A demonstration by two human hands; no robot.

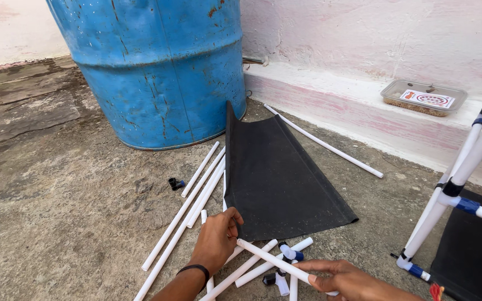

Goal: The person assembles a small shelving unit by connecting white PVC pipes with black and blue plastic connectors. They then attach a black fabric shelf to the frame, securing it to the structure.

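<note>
My left hand [217, 238] and my right hand [348, 278] both grip one short white plastic tube [269, 257], held slanting just above the concrete floor. The left hand closes on its upper end next to the lower corner of a black fabric sheet [277, 173]. The right hand pinches its lower end. Under the tube lie more short white tubes [255, 271] and blue-and-black connector pieces [289, 253].
Several long white tubes [188, 209] lie left of the fabric, and one long tube [324, 144] lies beside the wall step. A large blue metal drum [152, 61] stands behind. A small black connector [175, 183] lies on the floor. A partly built tube rack [458, 184] stands right; a lidded tray [424, 96] rests on the ledge.
</note>
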